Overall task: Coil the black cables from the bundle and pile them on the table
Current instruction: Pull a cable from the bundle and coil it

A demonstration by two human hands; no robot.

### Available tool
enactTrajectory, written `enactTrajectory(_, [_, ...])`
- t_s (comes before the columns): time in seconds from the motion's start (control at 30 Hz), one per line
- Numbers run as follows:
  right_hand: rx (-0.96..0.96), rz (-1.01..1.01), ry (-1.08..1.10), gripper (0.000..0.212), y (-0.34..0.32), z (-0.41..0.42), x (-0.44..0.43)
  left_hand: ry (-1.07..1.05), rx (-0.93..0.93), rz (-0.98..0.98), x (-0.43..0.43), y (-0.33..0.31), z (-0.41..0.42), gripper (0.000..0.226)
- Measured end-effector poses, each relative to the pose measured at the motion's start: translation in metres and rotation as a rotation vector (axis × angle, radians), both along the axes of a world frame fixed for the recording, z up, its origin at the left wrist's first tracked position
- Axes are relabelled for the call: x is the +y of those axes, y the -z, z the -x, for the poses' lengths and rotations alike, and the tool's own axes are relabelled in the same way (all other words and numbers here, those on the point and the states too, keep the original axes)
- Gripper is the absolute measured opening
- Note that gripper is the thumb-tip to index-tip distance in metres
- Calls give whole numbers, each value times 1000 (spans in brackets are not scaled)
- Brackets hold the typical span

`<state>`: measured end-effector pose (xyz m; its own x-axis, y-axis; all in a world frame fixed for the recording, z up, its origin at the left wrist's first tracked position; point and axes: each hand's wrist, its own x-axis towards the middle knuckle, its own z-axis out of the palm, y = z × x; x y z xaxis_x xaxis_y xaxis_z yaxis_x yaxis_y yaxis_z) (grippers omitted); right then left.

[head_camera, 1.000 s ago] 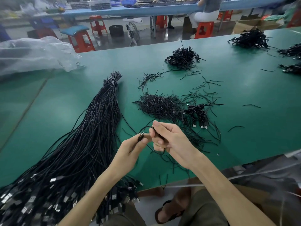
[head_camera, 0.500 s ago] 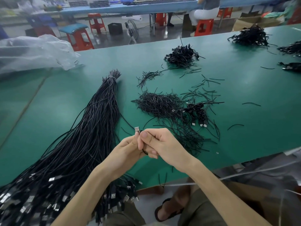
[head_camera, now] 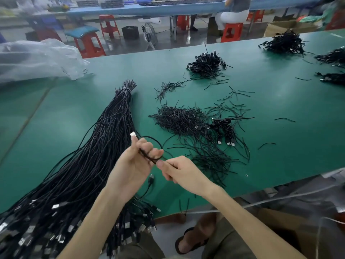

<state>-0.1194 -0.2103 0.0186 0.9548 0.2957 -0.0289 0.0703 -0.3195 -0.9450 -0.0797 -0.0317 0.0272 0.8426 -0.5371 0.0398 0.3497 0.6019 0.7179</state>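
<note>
- Black cable point(head_camera: 155, 140) is looped through the left grip point(head_camera: 136, 163). Its fingers are curled round the turns, and the silver plug point(head_camera: 133, 134) pokes up above the knuckles.
- Right grip point(head_camera: 180, 171) pinches the running strand between thumb and forefinger, just beside the left. I judge it should feed the strand under light tension so each turn lies against the last.
- Turns are best kept one size; a slack left thumb would likely let them spring apart.
- What seems to be the free end, with a small connector point(head_camera: 151, 178), hangs below the hands. It could snag in the bundle point(head_camera: 89, 161) lying just to the left on the green desk point(head_camera: 280, 156).
- Once wound, the coil belongs with the coiled cables point(head_camera: 223, 128) beyond the hands, touching the heap of short ties point(head_camera: 177, 118).
</note>
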Motion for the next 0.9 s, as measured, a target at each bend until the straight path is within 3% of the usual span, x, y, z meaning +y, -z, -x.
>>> enactTrajectory(0.07, [20,72,-20,61,9,-6,-9,77,12,50,12,-8,-5,49])
enactTrajectory(0.1, [28,117,-37,63,13,-10,-13,111,-34,-13,19,-11,-6,49])
enactTrajectory(0.3, [-38,384,-44,57,20,-35,-28,401,-567,-1067,20,6,2,40])
enactTrajectory(0.37, [-64,337,0,55,14,-41,-24,272,-689,-1336,13,23,0,36])
enactTrajectory(0.4, [-77,284,16,54,11,-42,-22,124,-695,-1372,11,31,-1,31])
enactTrajectory(0.5, [-91,58,22,53,2,-39,-17,-227,-482,-1036,12,45,-4,31])
enactTrajectory(0.7, [-95,-2,-83,49,15,-20,9,-263,-62,-352,-2,20,-6,58])
enactTrajectory(0.8, [-61,85,-83,44,28,-21,13,-219,-8,-200,-1,-7,-2,42])
enactTrajectory(0.9, [-75,156,-47,49,26,-32,-4,-79,-239,-323,14,-21,1,45])
